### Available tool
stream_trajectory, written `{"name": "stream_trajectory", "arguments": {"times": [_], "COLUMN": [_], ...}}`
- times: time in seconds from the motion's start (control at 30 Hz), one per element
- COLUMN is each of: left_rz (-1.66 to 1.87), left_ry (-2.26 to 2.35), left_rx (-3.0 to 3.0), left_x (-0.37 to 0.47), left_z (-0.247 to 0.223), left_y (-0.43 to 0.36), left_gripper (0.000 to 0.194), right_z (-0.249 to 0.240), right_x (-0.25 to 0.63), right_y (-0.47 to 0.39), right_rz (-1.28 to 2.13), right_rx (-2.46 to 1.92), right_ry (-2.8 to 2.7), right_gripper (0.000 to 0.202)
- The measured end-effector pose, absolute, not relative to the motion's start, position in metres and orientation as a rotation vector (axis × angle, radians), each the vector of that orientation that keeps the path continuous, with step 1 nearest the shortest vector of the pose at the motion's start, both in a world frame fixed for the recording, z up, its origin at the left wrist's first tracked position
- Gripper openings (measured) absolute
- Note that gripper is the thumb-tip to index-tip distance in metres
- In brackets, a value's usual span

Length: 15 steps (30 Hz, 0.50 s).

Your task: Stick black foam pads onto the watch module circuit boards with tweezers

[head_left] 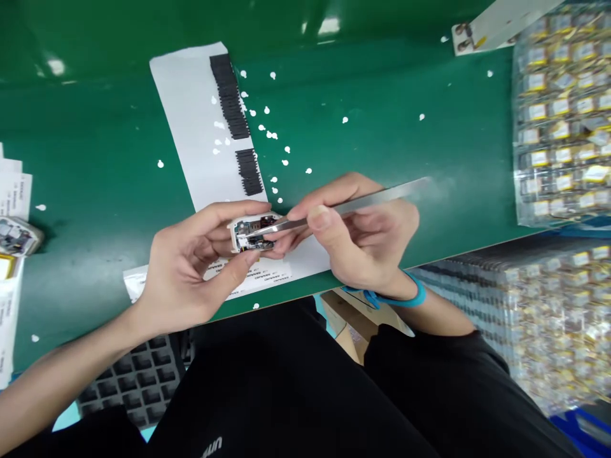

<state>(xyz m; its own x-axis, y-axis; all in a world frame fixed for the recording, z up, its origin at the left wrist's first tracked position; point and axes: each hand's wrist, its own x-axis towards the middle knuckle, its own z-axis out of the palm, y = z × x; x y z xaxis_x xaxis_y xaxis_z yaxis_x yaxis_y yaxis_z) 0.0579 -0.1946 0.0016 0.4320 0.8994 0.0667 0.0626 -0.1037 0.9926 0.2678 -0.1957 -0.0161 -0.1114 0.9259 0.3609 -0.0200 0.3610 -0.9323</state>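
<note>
Tweezers [344, 205] are being clamped in the grip of the right hand [363, 245], tips touching a small open device [252, 234] at frame centre. Left hand [191, 267] is gripping this device above the green desk [95, 159], near a white sheet [200, 127].

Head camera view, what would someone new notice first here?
At centre, the left hand holds a small white device with its circuit board exposed, and the right hand touches metal tweezers to it. Behind lies a white sheet with black strips, and a tray of bagged parts sits far right.
</note>
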Motion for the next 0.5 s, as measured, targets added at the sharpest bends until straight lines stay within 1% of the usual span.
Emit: {"name": "stream_trajectory", "arguments": {"times": [0.1,0.5], "left_rz": [0.914,0.930], "left_ry": [0.888,1.006], "left_rx": [1.488,1.512], "left_x": [0.060,0.061], "left_z": [0.001,-0.002], "left_y": [-0.199,-0.208], "left_gripper": [0.041,0.037], "right_z": [-0.020,-0.019], "right_x": [0.267,0.263], "right_y": [-0.197,-0.200], "right_rz": [0.917,0.905], "right_rx": [-0.859,-0.930], "right_ry": [-1.444,-1.427], "right_gripper": [0.009,0.009]}}
